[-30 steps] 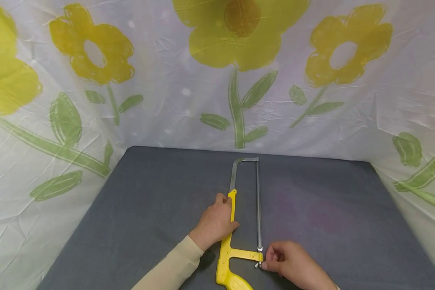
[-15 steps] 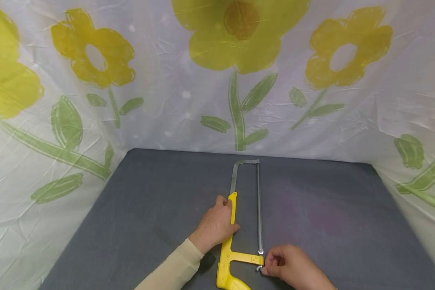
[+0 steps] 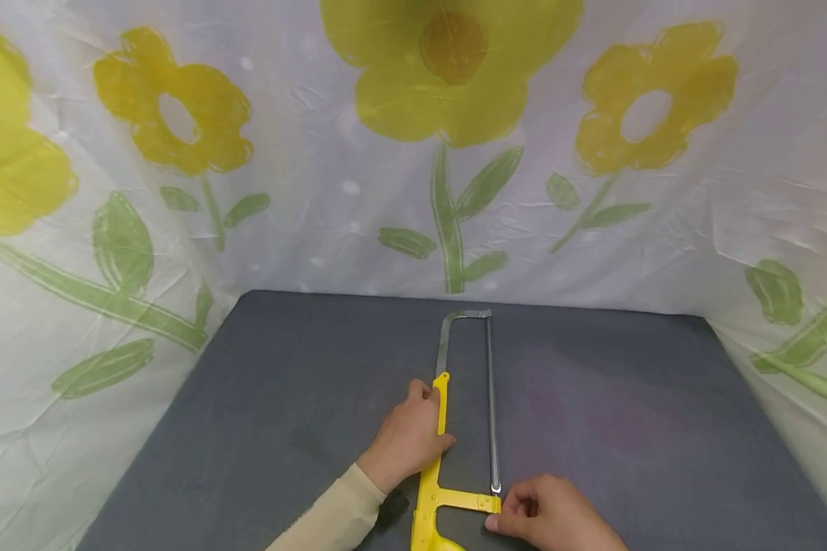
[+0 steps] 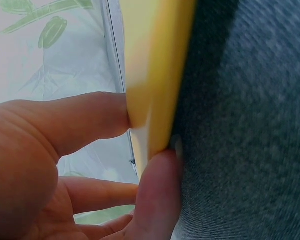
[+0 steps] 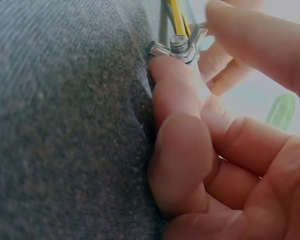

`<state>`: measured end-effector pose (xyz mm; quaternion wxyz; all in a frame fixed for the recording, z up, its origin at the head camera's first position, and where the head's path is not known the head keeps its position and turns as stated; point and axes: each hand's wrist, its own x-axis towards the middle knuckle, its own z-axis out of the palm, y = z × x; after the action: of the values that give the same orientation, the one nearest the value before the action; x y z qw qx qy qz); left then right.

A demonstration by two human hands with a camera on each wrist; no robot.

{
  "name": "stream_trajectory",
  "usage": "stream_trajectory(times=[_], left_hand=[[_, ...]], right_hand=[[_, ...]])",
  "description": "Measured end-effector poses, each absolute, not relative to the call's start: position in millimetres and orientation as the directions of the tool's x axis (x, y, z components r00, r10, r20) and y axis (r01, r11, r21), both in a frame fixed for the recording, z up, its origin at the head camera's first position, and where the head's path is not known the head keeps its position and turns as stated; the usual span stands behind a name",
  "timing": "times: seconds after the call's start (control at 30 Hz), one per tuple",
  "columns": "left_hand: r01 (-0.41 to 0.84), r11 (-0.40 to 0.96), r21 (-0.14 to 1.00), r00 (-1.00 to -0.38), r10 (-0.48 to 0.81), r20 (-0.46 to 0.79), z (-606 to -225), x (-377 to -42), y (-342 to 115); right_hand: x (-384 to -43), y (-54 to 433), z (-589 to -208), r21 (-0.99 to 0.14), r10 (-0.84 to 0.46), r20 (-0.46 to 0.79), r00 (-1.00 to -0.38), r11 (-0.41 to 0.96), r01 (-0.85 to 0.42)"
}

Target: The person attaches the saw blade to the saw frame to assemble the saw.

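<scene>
A hacksaw [image 3: 425, 505] with a yellow handle and frame and a silver front bow lies on the grey table, its bow pointing away from me. My left hand [image 3: 403, 436] grips the yellow frame [image 4: 155, 75] between thumb and fingers at mid-length. The blade [image 3: 492, 405] runs along the right side, joined to the yellow cross arm. At that near end my right hand [image 3: 558, 509] has thumb and fingers at a metal wing nut [image 5: 190, 50] on a threaded stud. In the head view the fingers hide this nut. The lower handle is cut off by the frame edge.
The dark grey cloth-covered table [image 3: 303, 367] spreads out on both sides of the saw. A white curtain [image 3: 303, 191] printed with yellow flowers hangs behind it and along its left and right sides.
The right thumb has shifted left over the wing nut, which showed beside the thumb before and is now covered. The left hand keeps its grip. The whole scene sits slightly lower in view.
</scene>
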<state>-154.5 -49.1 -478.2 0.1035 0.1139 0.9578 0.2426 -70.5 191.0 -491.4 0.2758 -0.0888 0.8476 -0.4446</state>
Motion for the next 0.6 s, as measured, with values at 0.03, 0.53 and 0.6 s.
stream_trajectory(times=[0.03, 0.53, 0.6], left_hand=[[0.169, 0.856, 0.488, -0.952, 0.27, -0.144, -478.6, -154.4, -48.9], [0.154, 0.86, 0.487, -0.956, 0.254, -0.148, -479.1, -154.4, -48.8], [0.155, 0.861, 0.484, -0.955, 0.255, -0.149, -478.3, -154.7, -48.8]], right_hand=[[-70.3, 190.8, -491.7, -0.798, -0.39, -0.399, -0.83, 0.594, 0.105], [-71.5, 189.7, -493.6, -0.798, -0.386, -0.419, -0.822, 0.589, 0.129], [-71.7, 189.5, -492.9, -0.797, -0.386, -0.419, -0.822, 0.59, 0.13]])
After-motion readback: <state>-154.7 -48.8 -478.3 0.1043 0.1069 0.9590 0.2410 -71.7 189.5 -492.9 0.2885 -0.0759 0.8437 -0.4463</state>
